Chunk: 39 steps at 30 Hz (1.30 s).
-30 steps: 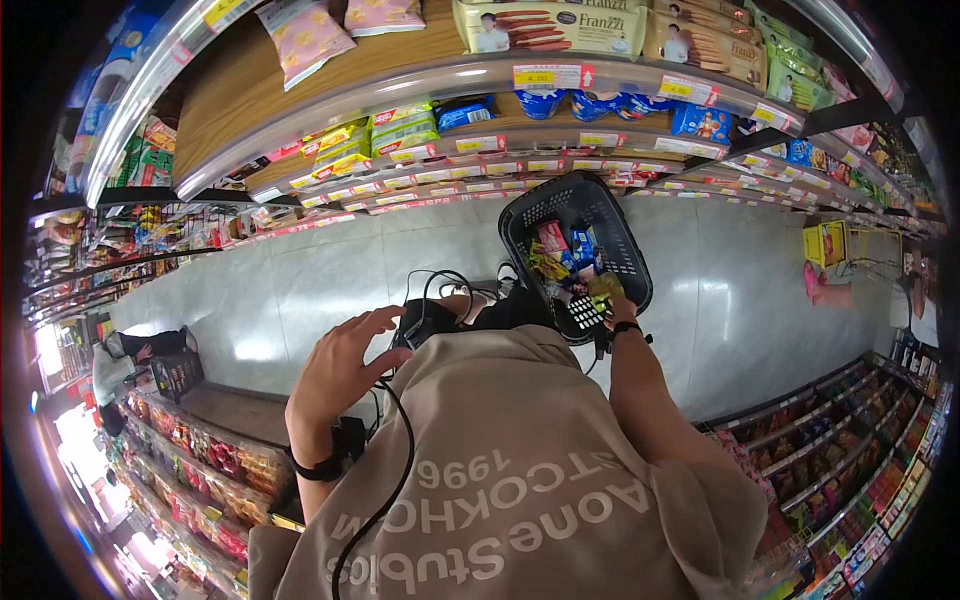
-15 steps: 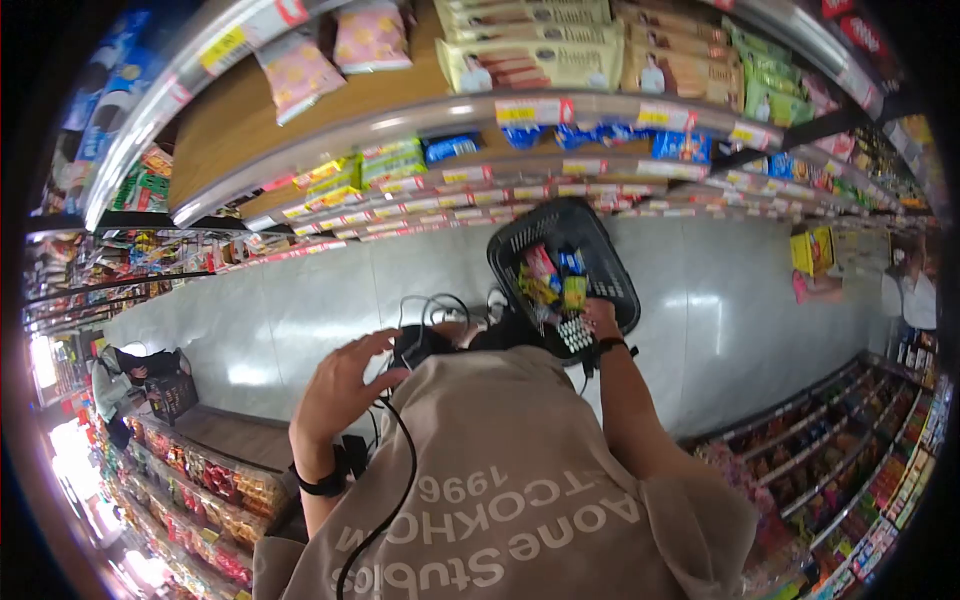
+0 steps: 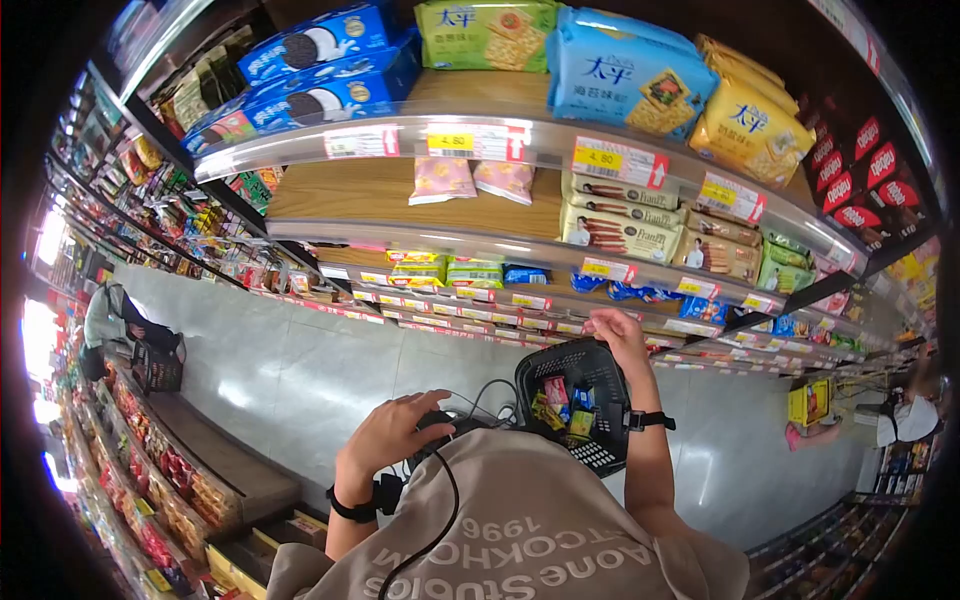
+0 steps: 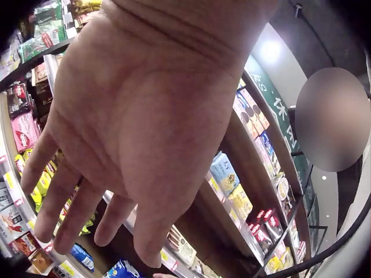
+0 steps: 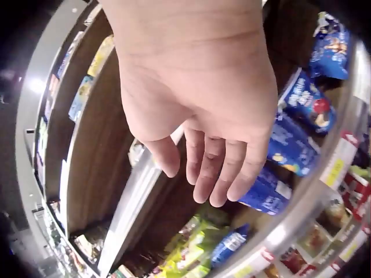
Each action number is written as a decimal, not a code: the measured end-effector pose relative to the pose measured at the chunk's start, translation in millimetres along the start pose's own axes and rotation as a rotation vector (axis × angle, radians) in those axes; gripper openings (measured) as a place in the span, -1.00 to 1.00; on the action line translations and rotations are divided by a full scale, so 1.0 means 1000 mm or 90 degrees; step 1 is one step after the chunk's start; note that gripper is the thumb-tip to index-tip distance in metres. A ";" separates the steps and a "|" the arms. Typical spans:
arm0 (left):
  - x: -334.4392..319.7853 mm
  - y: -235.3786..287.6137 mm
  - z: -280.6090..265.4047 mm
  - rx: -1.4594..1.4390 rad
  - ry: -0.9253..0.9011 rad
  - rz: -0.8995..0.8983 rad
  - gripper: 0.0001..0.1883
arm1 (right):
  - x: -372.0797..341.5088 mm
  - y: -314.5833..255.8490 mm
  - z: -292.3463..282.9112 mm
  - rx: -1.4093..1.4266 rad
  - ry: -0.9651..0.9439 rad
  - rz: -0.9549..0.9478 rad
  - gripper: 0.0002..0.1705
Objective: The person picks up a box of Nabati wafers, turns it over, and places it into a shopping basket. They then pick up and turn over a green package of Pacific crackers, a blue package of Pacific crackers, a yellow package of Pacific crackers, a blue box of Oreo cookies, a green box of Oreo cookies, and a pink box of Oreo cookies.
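Far left of my left fingers, clear glossy bags (image 3: 165, 450) are filling a low shelf. A black band (image 3: 362, 508) is circling my left wrist. My left hand (image 3: 398, 432) is hovering palm down, fingers slightly apart and nearly straight, thumb sticking out, palm skin creased. A thin, smooth black cable (image 3: 455, 490) is curving just beside that thumb; can't tell if touching. Below my fingers, a soft matte brown shirt (image 3: 500, 500) with pale lettering is bunching in folds.

Between my two hands, nearer the right, the black basket (image 3: 548, 362) is sitting: hard plastic, rounded corners, perforated walls. Crinkly, shiny small packets (image 3: 582, 424) are lying inside, below-left of my right fingers. My right hand (image 3: 622, 338) is hanging by the basket's far rim, contact unclear; four fingers are bending loosely close together, thumb standing apart. Beyond those fingertips, puffy blue foil bags (image 5: 294, 145) are standing on the shelf. Far right of them, a yellow basket (image 3: 808, 402), boxy, is showing near the floor.
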State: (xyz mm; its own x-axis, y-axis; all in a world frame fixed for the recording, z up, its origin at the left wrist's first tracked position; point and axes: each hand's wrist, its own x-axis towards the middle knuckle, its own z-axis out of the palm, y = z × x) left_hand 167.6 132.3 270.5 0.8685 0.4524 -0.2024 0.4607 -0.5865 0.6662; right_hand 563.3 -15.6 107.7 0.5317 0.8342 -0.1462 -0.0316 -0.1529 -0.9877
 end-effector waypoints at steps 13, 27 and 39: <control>-0.020 -0.012 -0.007 -0.024 0.048 -0.084 -0.45 | 0.001 -0.185 0.046 -0.055 -0.044 -0.270 -0.73; -0.010 -0.006 -0.015 -0.047 0.075 0.026 -0.50 | -0.003 -0.387 0.010 -0.573 0.307 -0.673 -0.49; -0.028 -0.013 -0.015 -0.077 0.165 0.046 -0.58 | 0.019 -0.402 0.015 -0.678 0.285 -0.587 -0.36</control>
State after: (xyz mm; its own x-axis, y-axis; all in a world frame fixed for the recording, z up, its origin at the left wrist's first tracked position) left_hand 134.4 138.0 278.2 0.8155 0.5780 0.0292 0.3603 -0.5467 0.7558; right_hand 573.1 69.9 500.9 0.2358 0.6522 0.7204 0.9716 -0.1445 -0.1872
